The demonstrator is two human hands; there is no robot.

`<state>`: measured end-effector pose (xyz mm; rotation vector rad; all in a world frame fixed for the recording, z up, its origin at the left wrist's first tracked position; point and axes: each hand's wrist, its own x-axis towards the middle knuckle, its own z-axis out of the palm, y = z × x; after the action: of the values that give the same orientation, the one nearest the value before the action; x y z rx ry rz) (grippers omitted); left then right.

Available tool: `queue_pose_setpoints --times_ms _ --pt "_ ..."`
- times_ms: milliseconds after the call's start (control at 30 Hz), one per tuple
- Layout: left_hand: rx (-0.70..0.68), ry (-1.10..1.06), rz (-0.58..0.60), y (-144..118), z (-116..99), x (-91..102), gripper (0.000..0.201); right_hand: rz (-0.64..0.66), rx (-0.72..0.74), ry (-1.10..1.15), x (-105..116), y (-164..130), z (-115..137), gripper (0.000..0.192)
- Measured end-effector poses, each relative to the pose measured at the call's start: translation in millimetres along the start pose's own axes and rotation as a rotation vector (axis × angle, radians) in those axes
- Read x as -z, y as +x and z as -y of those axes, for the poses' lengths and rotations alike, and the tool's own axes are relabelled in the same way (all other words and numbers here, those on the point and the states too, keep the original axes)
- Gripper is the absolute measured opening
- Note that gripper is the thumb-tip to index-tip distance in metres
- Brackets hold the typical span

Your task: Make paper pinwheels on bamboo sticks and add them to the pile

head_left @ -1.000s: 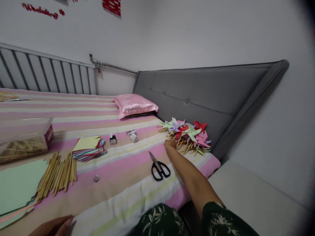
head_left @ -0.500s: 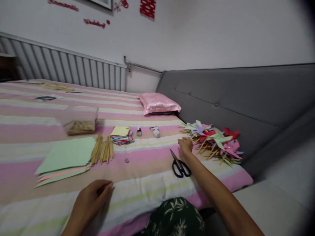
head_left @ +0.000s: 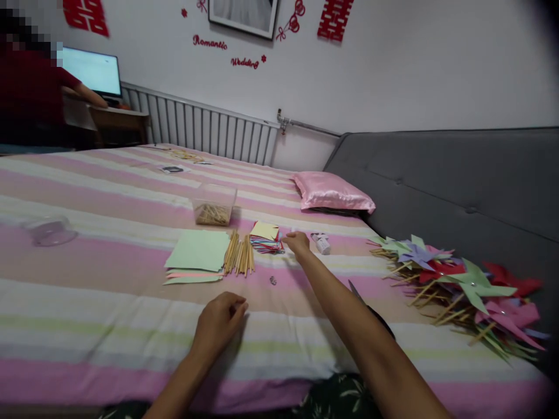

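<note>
My right hand (head_left: pixel 297 243) reaches forward, fingers pointing left at the right edge of a stack of small coloured paper squares (head_left: pixel 266 233); I cannot tell whether they touch. Its fingers look slightly apart, with nothing visible in them. My left hand (head_left: pixel 219 320) rests on the bed, loosely curled, thumb and forefinger tips close and nothing between them. Ahead of it are cut wooden sticks (head_left: pixel 239 254) beside larger green and pink paper sheets (head_left: pixel 198 251). A small shiny metallic piece (head_left: pixel 273 280) lies between the hands. My right forearm partly covers black-handled scissors (head_left: pixel 358 291).
Paper pinwheels (head_left: pixel 471 285) on sticks are piled at the right by the grey headboard (head_left: pixel 445 169). A clear box (head_left: pixel 213 203) holds more sticks. Nearby lie a small white box (head_left: pixel 322 243), a pink pillow (head_left: pixel 332 192) and a clear lid (head_left: pixel 50 231). A person (head_left: pixel 32 81) sits far left.
My right hand has moved left from beside the pinwheels to the small paper stack. The view has turned left, bringing the person and monitor into sight. My left hand stays loosely curled on the bed.
</note>
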<state>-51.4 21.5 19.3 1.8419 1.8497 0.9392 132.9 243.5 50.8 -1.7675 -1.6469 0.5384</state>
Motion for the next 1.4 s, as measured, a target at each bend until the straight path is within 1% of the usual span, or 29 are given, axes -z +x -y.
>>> queue_pose_setpoints --times_ms 67,133,267,333,533,767,933,1100,1233,1400 --pt "0.003 0.003 -0.01 0.5 -0.4 2.1 0.024 0.044 0.037 -0.084 -8.6 -1.5 9.5 0.028" --pt "0.004 0.008 -0.015 0.8 -1.5 3.8 0.024 0.064 0.089 -0.158 -15.1 -1.1 15.9 0.032" --pt "0.021 0.029 -0.004 0.0 -4.2 6.7 0.023 0.088 0.243 -0.267 -29.8 4.3 22.6 0.053" --pt "0.036 0.032 -0.003 -0.9 -5.4 8.3 0.022 0.108 0.301 -0.308 -38.1 8.5 23.6 0.06" --pt "0.052 0.033 0.01 -0.9 -7.6 14.1 0.021 0.178 0.364 -0.414 -56.3 24.1 22.8 0.064" --pt "0.064 0.035 0.037 1.9 -4.3 13.2 0.021 0.276 0.37 -0.512 -63.3 32.7 22.8 0.056" --pt "0.064 0.045 0.053 2.0 -4.0 10.9 0.022 0.28 0.356 -0.582 -64.9 35.2 24.8 0.053" --pt "0.056 0.04 0.059 1.5 -4.7 11.3 0.022 0.294 0.378 -0.614 -66.3 33.9 24.0 0.033" --pt "0.056 0.043 0.057 1.8 -4.3 11.2 0.022 0.259 0.349 -0.59 -65.3 31.4 21.9 0.031" --pt "0.062 0.039 0.058 2.2 -3.3 10.2 0.023 0.135 0.241 -0.496 -63.4 29.3 24.1 0.029"
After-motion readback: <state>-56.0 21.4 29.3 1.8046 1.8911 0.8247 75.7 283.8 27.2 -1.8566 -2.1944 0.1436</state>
